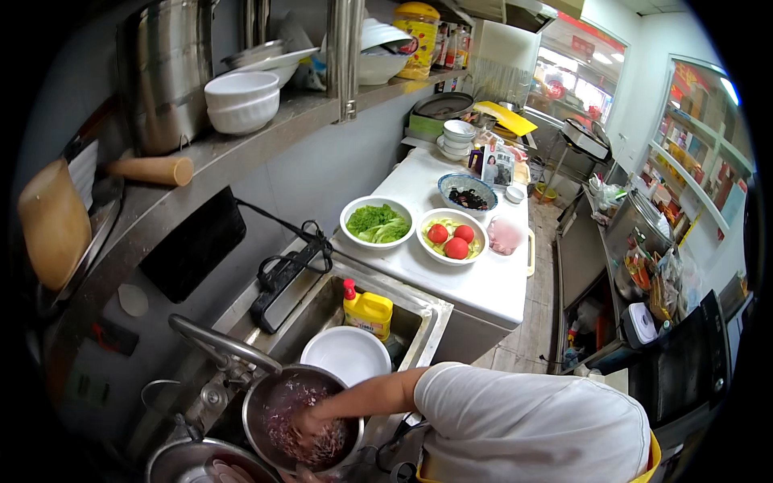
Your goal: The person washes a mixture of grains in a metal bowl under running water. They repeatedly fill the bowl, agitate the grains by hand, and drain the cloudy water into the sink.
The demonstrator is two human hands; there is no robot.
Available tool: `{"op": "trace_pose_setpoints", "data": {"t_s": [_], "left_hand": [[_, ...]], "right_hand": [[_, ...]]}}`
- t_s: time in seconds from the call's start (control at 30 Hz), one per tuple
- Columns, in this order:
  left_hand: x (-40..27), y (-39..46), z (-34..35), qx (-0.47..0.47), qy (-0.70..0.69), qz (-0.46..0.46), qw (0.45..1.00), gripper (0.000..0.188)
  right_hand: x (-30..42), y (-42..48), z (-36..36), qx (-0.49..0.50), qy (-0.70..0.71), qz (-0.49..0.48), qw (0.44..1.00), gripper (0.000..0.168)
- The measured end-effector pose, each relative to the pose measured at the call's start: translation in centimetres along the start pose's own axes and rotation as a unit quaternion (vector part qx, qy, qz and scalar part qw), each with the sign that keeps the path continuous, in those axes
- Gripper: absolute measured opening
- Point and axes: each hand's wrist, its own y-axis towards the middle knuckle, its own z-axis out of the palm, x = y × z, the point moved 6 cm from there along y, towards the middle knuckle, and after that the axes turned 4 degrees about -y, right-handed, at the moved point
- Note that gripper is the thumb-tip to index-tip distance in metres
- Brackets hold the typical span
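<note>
My right hand (pixel 314 425) reaches into a steel bowl (pixel 249 410) in the sink, its fingers blurred among wet, reddish-purple food in small pieces (pixel 284 422). Part of my left hand (pixel 305 475) shows at the bottom edge of the picture, beside the bowl's lower rim; its grip is hidden. The metal faucet (pixel 226 344) reaches over the bowl's upper left rim. Just behind the bowl is a round white basin (pixel 346 356), with a yellow detergent jug with a red cap (pixel 368 311) standing by it. A second metal bowl (pixel 175 459) holds pale pieces at the lower left.
On the white counter (pixel 392 278) stand a bowl of lettuce (pixel 377 223), a bowl with tomatoes (pixel 456 247), a patterned bowl with dark food (pixel 468 193) and pink meat (pixel 504 234). A power strip (pixel 290 281) lies along the sink's edge. A steel shelf (pixel 290 130) overhangs at the left.
</note>
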Motion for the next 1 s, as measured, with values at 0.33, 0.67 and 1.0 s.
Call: {"op": "trace_pose_setpoints", "data": {"t_s": [0.33,0.67,1.0], "left_hand": [[3.2,-0.9,-2.7,-0.056,-0.169,-0.082,0.981,0.053],[3.9,-0.3,-2.3,-0.050,-0.209,-0.099,0.971,0.052],[3.5,-0.1,-2.7,-0.049,-0.217,-0.092,0.971,0.052]], "right_hand": [[1.4,0.2,-4.0,-0.109,-0.029,0.096,0.989,0.042],[6.5,-4.3,2.8,0.179,0.195,0.119,0.957,0.040],[3.0,-0.8,-6.1,-0.008,0.043,0.101,0.994,0.054]]}}
